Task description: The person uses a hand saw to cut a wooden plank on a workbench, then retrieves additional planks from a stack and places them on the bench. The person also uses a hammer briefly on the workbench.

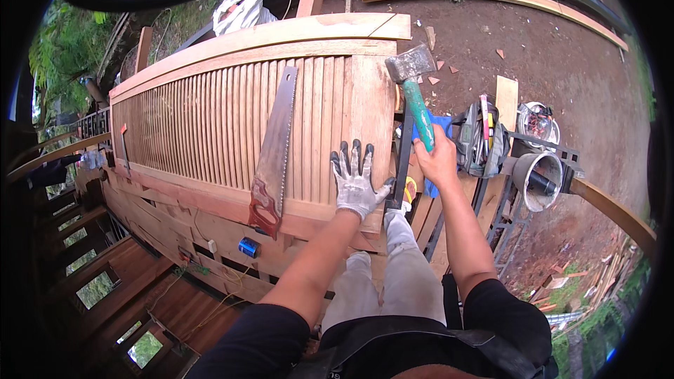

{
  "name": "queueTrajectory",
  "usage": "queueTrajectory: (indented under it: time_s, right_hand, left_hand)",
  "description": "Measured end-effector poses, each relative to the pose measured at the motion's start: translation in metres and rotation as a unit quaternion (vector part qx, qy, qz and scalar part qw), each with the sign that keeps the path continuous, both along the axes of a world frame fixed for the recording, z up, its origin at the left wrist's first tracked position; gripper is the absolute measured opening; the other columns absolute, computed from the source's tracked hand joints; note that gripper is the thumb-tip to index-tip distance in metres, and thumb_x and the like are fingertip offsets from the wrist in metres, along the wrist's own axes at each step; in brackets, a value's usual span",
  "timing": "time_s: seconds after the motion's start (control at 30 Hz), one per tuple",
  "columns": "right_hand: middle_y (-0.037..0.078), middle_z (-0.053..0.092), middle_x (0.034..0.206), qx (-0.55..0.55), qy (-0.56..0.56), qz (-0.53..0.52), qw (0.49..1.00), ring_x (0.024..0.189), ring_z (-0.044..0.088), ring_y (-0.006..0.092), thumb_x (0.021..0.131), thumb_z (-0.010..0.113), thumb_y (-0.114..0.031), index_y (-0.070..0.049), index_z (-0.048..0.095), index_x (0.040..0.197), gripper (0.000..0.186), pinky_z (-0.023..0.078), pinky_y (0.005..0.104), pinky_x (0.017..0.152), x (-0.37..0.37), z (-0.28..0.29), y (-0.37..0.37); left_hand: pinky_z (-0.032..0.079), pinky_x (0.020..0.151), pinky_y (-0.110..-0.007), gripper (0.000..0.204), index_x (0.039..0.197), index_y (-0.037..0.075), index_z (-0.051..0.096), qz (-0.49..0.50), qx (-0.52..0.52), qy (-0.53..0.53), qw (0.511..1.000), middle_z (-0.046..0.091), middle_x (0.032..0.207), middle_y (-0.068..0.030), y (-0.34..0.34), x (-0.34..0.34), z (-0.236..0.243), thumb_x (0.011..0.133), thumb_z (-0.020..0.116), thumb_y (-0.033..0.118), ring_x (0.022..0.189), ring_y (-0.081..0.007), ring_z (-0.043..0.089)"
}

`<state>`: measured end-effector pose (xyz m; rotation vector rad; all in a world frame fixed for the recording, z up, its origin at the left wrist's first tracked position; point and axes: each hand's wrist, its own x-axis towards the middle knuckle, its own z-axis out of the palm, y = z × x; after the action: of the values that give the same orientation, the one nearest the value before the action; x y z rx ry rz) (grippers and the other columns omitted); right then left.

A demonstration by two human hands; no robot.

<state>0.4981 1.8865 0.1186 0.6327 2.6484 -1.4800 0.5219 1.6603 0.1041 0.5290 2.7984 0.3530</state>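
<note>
A slatted wooden panel (203, 114) with plain edge boards lies in front of me. My left hand (355, 179), in a grey glove with dark fingertips, rests spread and flat on its right end, holding nothing. My bare right hand (435, 154) grips the green handle of a hammer-like tool (411, 63) with a wide, worn metal head, raised at the panel's right end. A handsaw (272, 151) with a reddish wooden handle lies across the slats, left of my left hand. A dark metal bar (401, 175) runs between my hands.
At right are a tool bag (477, 137), a blue cloth (413, 128), a tilted bucket (533, 182) and a second bucket (539, 119). A blue can (248, 246) stands below the panel. Long boards (491, 0) and a white sack (235, 12) lie at the back.
</note>
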Motion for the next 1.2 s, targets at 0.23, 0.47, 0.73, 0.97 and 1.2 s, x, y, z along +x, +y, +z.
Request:
queueTrajectory:
  time_s: [0.23, 0.47, 0.73, 0.97, 1.2]
  right_hand:
    - [0.003, 0.058, 0.067, -0.337, -0.037, -0.046, 0.939, 0.05, 0.056, 0.012, 0.09, 0.071, -0.021, -0.001, 0.062, 0.103, 0.025, 0.044, 0.0304, 0.047, -0.016, 0.021, 0.004]
    - [0.001, 0.059, 0.068, -0.216, -0.053, -0.139, 0.965, 0.051, 0.054, 0.0099, 0.091, 0.069, -0.017, -0.004, 0.062, 0.101, 0.017, 0.043, 0.0273, 0.046, -0.082, -0.051, 0.048]
    - [0.011, 0.062, 0.072, -0.04, 0.07, -0.008, 0.997, 0.06, 0.058, 0.0177, 0.084, 0.073, -0.02, -0.003, 0.063, 0.112, 0.034, 0.05, 0.0342, 0.061, 0.005, 0.0, 0.01]
    - [0.017, 0.066, 0.081, -0.037, -0.15, -0.008, 0.988, 0.068, 0.068, 0.0285, 0.083, 0.071, -0.02, -0.004, 0.064, 0.113, 0.035, 0.053, 0.0398, 0.065, 0.027, 0.016, -0.003]
    - [0.022, 0.069, 0.099, 0.101, -0.08, 0.132, 0.983, 0.091, 0.068, 0.0434, 0.084, 0.07, -0.022, -0.004, 0.06, 0.111, 0.034, 0.053, 0.0527, 0.079, 0.005, 0.009, -0.039]
  left_hand:
    - [-0.001, 0.122, -0.067, 0.111, 0.163, 0.014, 0.019, 0.008, 0.002, -0.002, 1.0, 0.01, 0.169, -0.0208, 0.0, 0.0, 0.0, 0.079, 0.069, 0.065, 0.155, -0.0476, 0.001]
    - [-0.003, 0.123, -0.064, 0.106, 0.163, 0.011, 0.019, -0.007, -0.01, -0.03, 0.999, 0.007, 0.169, -0.0212, 0.008, -0.005, 0.012, 0.082, 0.067, 0.062, 0.156, -0.0449, -0.002]
    - [-0.004, 0.122, -0.065, 0.106, 0.163, 0.012, 0.018, 0.002, -0.021, -0.035, 0.999, 0.006, 0.169, -0.0211, 0.003, -0.004, 0.009, 0.084, 0.063, 0.065, 0.155, -0.0461, -0.003]
    - [-0.001, 0.122, -0.067, 0.108, 0.163, 0.015, 0.021, 0.009, 0.002, -0.013, 1.0, 0.009, 0.169, -0.0207, -0.002, -0.001, -0.001, 0.08, 0.067, 0.067, 0.155, -0.0471, 0.0]
    - [-0.002, 0.121, -0.068, 0.105, 0.163, 0.016, 0.023, 0.009, 0.011, -0.026, 1.0, 0.009, 0.169, -0.0201, -0.001, -0.001, 0.0, 0.081, 0.065, 0.066, 0.155, -0.0479, 0.0]
